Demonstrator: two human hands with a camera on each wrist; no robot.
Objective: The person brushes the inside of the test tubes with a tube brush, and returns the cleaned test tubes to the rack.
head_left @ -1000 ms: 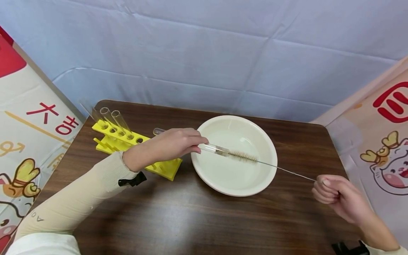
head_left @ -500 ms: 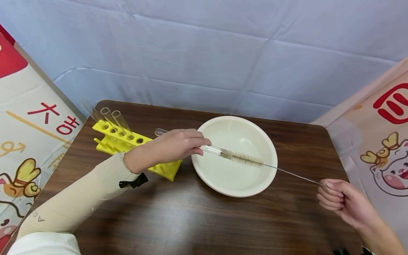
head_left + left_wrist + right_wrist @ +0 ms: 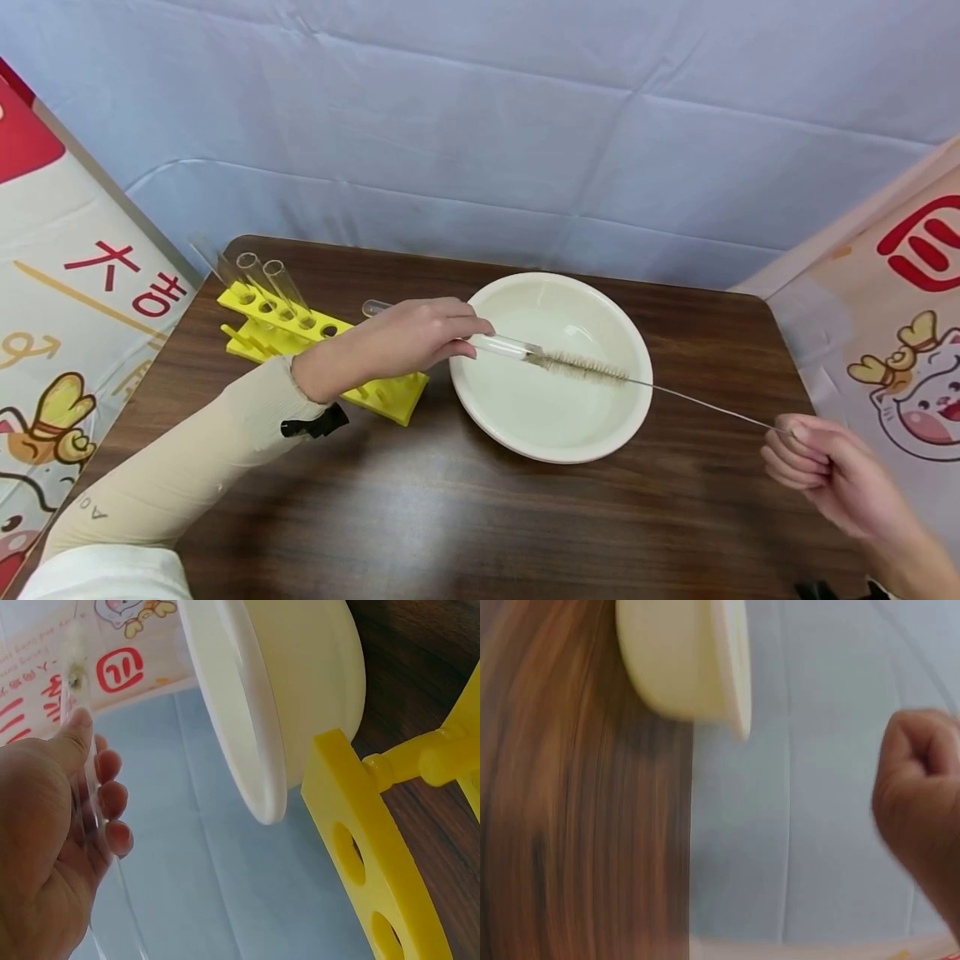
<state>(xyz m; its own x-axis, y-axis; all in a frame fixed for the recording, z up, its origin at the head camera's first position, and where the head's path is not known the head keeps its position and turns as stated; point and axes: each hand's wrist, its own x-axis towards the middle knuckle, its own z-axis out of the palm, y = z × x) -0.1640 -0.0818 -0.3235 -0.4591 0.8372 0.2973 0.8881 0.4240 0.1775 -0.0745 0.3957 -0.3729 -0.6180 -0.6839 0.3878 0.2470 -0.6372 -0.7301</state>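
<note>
My left hand (image 3: 420, 333) grips a clear glass test tube (image 3: 504, 346) that points right over the white basin (image 3: 468, 400). In the left wrist view the fingers (image 3: 112, 799) wrap around the tube, whose lower end sticks out below the palm. A test tube brush (image 3: 585, 367) with pale bristles lies in line with the tube; its tip is at the tube's mouth and most bristles show outside. Off to the right, my right hand (image 3: 825, 467) pinches the far end of the brush's thin wire handle. In the right wrist view that hand (image 3: 922, 787) is curled and blurred.
A yellow test tube rack (image 3: 390, 404) stands left of the basin, partly under my left forearm. Several test tubes (image 3: 281, 283) stand upright in its left end. The wooden table (image 3: 480, 533) meets a pale cloth backdrop (image 3: 465, 150) behind.
My right hand has moved to the right, drawing the brush farther out of the tube, so more bristles show. The left hand has stayed almost in place.
</note>
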